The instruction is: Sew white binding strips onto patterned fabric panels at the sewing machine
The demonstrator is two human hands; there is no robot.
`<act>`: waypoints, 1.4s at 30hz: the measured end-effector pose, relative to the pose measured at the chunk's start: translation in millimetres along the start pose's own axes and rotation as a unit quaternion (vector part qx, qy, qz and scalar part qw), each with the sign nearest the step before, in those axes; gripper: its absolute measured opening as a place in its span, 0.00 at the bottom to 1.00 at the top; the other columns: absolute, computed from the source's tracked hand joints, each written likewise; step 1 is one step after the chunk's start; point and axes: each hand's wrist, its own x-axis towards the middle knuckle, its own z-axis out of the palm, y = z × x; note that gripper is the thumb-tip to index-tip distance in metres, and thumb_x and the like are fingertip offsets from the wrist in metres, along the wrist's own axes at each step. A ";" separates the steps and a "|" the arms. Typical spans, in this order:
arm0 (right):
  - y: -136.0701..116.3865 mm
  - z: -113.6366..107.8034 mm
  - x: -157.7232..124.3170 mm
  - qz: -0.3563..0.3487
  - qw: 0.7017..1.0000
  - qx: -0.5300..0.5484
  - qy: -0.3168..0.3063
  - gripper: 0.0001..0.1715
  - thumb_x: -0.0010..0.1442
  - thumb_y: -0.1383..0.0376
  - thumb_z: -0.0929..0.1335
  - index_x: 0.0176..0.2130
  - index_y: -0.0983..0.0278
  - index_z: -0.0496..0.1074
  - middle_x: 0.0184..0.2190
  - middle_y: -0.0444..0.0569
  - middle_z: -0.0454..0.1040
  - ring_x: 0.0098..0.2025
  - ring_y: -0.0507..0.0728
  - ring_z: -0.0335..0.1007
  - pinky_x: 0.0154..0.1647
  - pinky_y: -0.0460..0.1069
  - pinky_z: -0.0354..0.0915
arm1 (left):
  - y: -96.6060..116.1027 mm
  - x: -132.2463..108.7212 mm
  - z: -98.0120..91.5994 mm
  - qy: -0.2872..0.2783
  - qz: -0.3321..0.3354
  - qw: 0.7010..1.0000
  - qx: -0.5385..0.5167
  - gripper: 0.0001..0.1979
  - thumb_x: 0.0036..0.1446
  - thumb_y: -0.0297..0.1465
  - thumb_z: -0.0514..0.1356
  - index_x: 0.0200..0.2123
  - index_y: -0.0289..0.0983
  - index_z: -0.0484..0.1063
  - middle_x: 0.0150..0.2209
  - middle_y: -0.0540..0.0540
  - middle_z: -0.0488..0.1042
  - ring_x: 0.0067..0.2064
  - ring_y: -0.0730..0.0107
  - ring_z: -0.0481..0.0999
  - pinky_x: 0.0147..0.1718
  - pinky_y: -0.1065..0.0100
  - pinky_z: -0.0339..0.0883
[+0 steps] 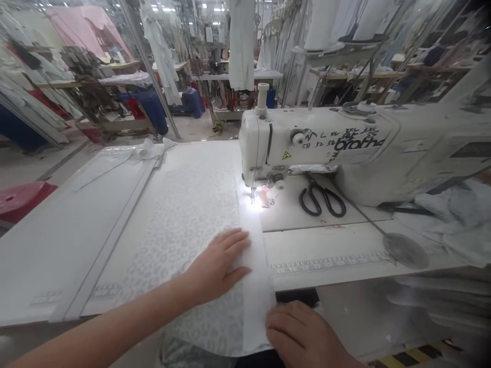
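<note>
A pale fabric panel with a grey leopard print [169, 214] lies under the sewing machine [307, 143], and a plain white strip [255, 271] runs along its right side. My left hand [220, 266] rests flat on the print with fingers spread, the tips touching the strip. At the table's front edge, my right hand [299, 329] has its fingers curled around the strip's lower right edge; its thumb is hidden. The lit presser foot [253, 197] stands over the strip's far end. Fabric hangs over the front edge towards my lap.
Black-handled scissors [322, 199] lie right of the needle. A printed ruler scale [326, 263] runs along the table, near a round grey disc [405, 249] on a rod. Crumpled white cloth [452, 220] sits at right. A red stool [25, 202] stands at left.
</note>
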 end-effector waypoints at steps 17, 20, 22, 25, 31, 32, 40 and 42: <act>60.0 -4.9 53.2 0.022 0.997 0.018 -0.069 0.14 0.61 0.77 0.58 0.35 0.68 0.70 0.32 0.52 0.73 0.35 0.56 0.64 0.35 0.50 0.63 | -1.2 15.8 -5.3 0.050 0.053 0.992 -0.104 0.21 0.61 0.24 0.49 0.57 0.36 0.53 0.58 0.38 0.60 0.62 0.61 0.54 0.57 0.53 0.60; 72.4 -1.7 61.3 0.015 0.998 0.003 -0.053 0.13 0.60 0.77 0.59 0.34 0.68 0.70 0.32 0.51 0.73 0.34 0.55 0.65 0.36 0.50 0.63 | -11.2 17.4 -5.6 0.066 0.038 0.989 -0.125 0.19 0.61 0.25 0.49 0.56 0.37 0.55 0.57 0.39 0.61 0.62 0.62 0.55 0.58 0.52 0.58; 80.5 0.4 67.0 0.009 0.999 -0.011 -0.042 0.12 0.60 0.77 0.60 0.33 0.68 0.71 0.32 0.51 0.73 0.34 0.55 0.65 0.35 0.49 0.63 | -23.4 22.8 -8.4 0.052 0.045 0.990 -0.121 0.18 0.61 0.26 0.50 0.55 0.37 0.57 0.57 0.40 0.62 0.61 0.62 0.56 0.58 0.52 0.57; 92.3 2.3 75.3 0.001 0.999 -0.029 -0.031 0.12 0.60 0.77 0.60 0.32 0.69 0.71 0.31 0.50 0.74 0.32 0.55 0.65 0.33 0.49 0.63 | -38.0 32.9 -14.1 0.007 0.065 0.991 -0.113 0.17 0.61 0.29 0.52 0.54 0.37 0.60 0.55 0.41 0.64 0.60 0.62 0.57 0.58 0.55 0.57; 115.5 5.1 87.8 0.012 0.999 -0.023 -0.032 0.12 0.60 0.77 0.61 0.34 0.69 0.72 0.33 0.50 0.75 0.35 0.55 0.67 0.35 0.50 0.64 | -52.9 52.9 -22.7 -0.049 0.092 0.992 -0.066 0.16 0.61 0.34 0.52 0.52 0.39 0.65 0.55 0.43 0.66 0.60 0.59 0.59 0.57 0.53 0.57; 119.1 5.6 89.7 0.017 0.999 -0.022 -0.035 0.12 0.60 0.77 0.60 0.34 0.68 0.72 0.33 0.50 0.74 0.35 0.55 0.67 0.36 0.50 0.64 | -55.4 56.0 -23.7 -0.053 0.096 0.992 -0.055 0.16 0.61 0.35 0.52 0.51 0.39 0.66 0.55 0.44 0.66 0.60 0.59 0.59 0.56 0.52 0.57; 143.2 5.5 102.5 0.019 0.995 -0.072 -0.061 0.12 0.63 0.72 0.60 0.37 0.66 0.72 0.34 0.51 0.74 0.38 0.58 0.67 0.40 0.54 0.63 | -80.1 80.9 -30.6 -0.044 0.116 0.992 -0.019 0.17 0.61 0.37 0.51 0.51 0.40 0.66 0.56 0.44 0.64 0.59 0.58 0.59 0.56 0.55 0.55; 146.1 5.6 104.8 0.018 0.994 -0.090 -0.062 0.13 0.63 0.71 0.60 0.40 0.66 0.72 0.36 0.52 0.74 0.40 0.59 0.68 0.42 0.55 0.63 | -85.5 87.2 -32.9 -0.037 0.119 0.992 -0.013 0.16 0.61 0.37 0.52 0.51 0.40 0.66 0.56 0.43 0.64 0.59 0.58 0.59 0.55 0.55 0.55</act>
